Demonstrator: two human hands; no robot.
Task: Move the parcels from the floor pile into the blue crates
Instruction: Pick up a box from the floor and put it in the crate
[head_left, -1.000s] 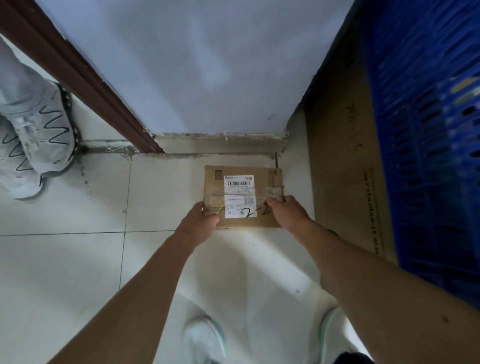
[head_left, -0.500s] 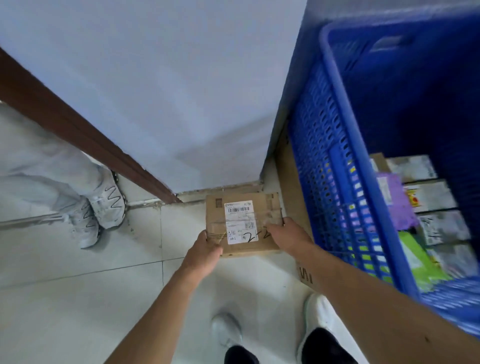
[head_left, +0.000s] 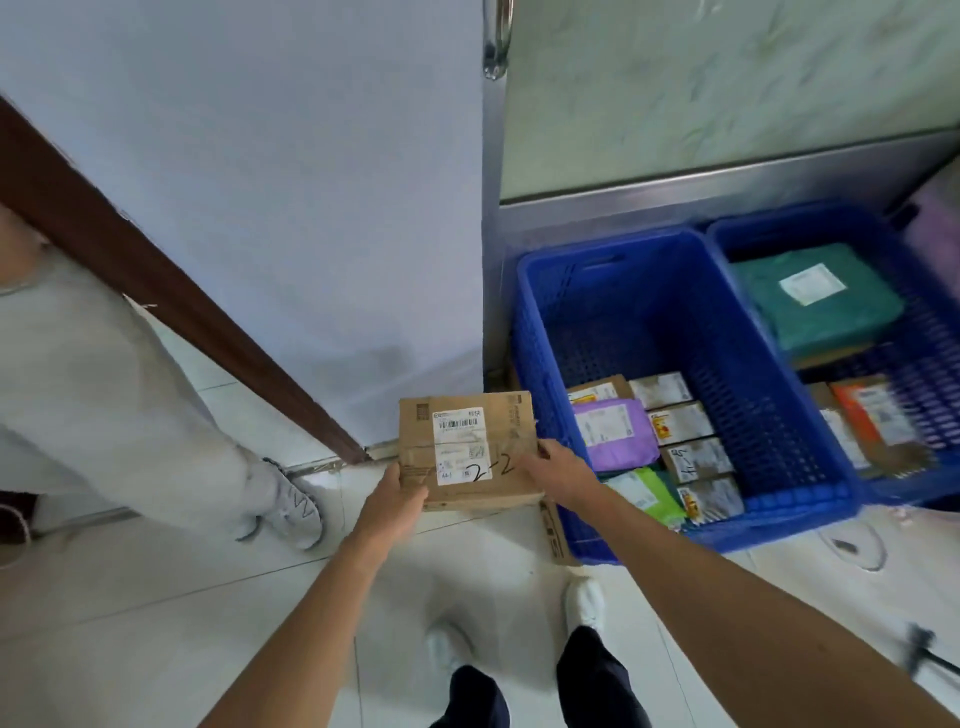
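Brown cardboard parcel (head_left: 467, 452) with white label at frame centre, above the white tiled floor (head_left: 156, 597), left hand (head_left: 392, 506) and right hand (head_left: 558, 470) clamped on its near corners, blue slatted plastic crate (head_left: 670, 332) just right holding small parcels.

Held before me: parcel (head_left: 467, 447), my left hand (head_left: 395, 499) gripping near-left corner, my right hand (head_left: 558, 470) gripping right edge. Right of parcel: left crate (head_left: 623, 306), small parcels (head_left: 649, 431) packed in near end. Directly beside it, further right: right crate (head_left: 930, 332), large bag (head_left: 815, 296) atop load. Against left crate's left wall: flattened carton (head_left: 553, 525). Left of my hands: bystander's shoe (head_left: 296, 504).
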